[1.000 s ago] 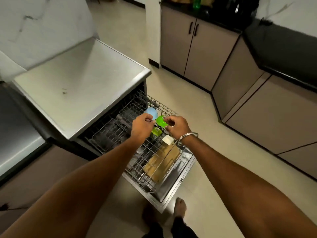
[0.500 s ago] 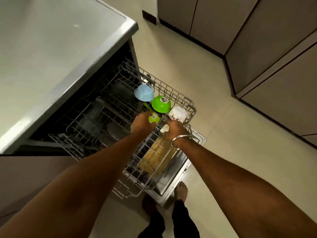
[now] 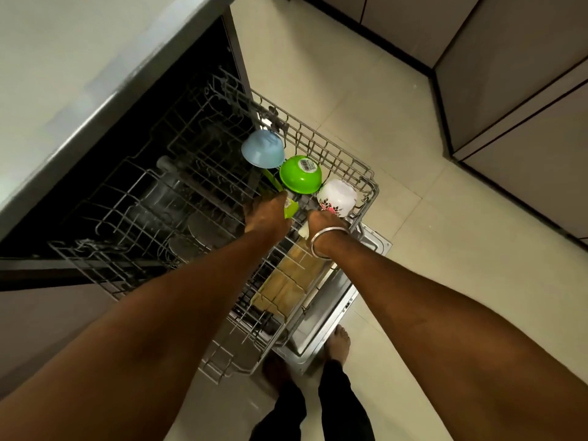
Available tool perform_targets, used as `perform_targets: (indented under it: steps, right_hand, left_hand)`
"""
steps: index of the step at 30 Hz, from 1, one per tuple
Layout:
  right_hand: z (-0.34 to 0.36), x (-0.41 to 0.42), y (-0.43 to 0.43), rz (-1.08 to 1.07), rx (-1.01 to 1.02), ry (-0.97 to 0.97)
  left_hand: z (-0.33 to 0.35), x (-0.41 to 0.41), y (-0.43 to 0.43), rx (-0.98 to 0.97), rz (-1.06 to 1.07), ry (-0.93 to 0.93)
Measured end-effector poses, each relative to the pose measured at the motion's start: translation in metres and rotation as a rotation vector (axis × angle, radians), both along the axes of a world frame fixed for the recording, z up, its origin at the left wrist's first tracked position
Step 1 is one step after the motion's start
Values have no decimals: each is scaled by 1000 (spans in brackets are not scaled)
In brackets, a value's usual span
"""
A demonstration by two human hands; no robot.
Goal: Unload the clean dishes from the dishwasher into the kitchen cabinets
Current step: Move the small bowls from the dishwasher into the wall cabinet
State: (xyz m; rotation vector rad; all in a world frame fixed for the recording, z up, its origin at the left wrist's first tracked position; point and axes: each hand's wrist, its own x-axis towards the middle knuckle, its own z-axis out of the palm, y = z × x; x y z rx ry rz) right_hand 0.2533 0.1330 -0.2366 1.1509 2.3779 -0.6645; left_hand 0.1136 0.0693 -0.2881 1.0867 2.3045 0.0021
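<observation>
Head view: both hands work inside the pulled-out rack (image 3: 350, 160) of the dishwasher (image 3: 321, 329), so the step in hand is judged to be lifting small items out of it.

**Position of the items**
- Three bowls sit upside down in a row along the far rim of the rack: blue bowl (image 3: 262, 148), green bowl (image 3: 300, 174), white bowl (image 3: 337, 197).
- A green utensil (image 3: 290, 209) lies just in front of the green bowl, its thin handle running up toward the blue bowl.
- A cream piece (image 3: 304, 232) sits between the two wrists.
- A wooden board (image 3: 291, 281) lies nearer the person.

**Grip**
- The left hand (image 3: 265, 214) is curled around the broad end of the green utensil. The fingertips are hidden, so the hold appears firm but cannot be confirmed.
- The right hand (image 3: 323, 221) points down beside the white bowl and touches or nearly touches the cream piece. Its fingers are out of sight, and whether they are spread or closed cannot be told.

**Procedure**
1. Lift the utensil straight up, so the handle clears the wires and does not catch the blue bowl.
2. Keep the right hand clear of the white bowl, which stands at the rack corner.
3. Carry the items to the cabinets (image 3: 509, 90) only once each grip is secure.
</observation>
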Motion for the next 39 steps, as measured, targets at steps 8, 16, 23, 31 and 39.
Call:
perform_targets:
  steps: [8,16,23,31,39]
  right_hand:
    - [-5,-2,2,-49,41,14]
    - [26,2,-3,-81,-3,126]
    - [98,10,-16,-89,-23,191]
    - [216,20,-59,-16,61,266]
    - [325,24,-111,157,171,387]
  left_hand:
    - [41,12,3,57,-1,1]
    - [93,17,-12,110,-4,36]
    - [166,25,-38,179,-28,113]
    - [281,39,-94,288,41,208]
    - [387,54,-173,411,207,289]
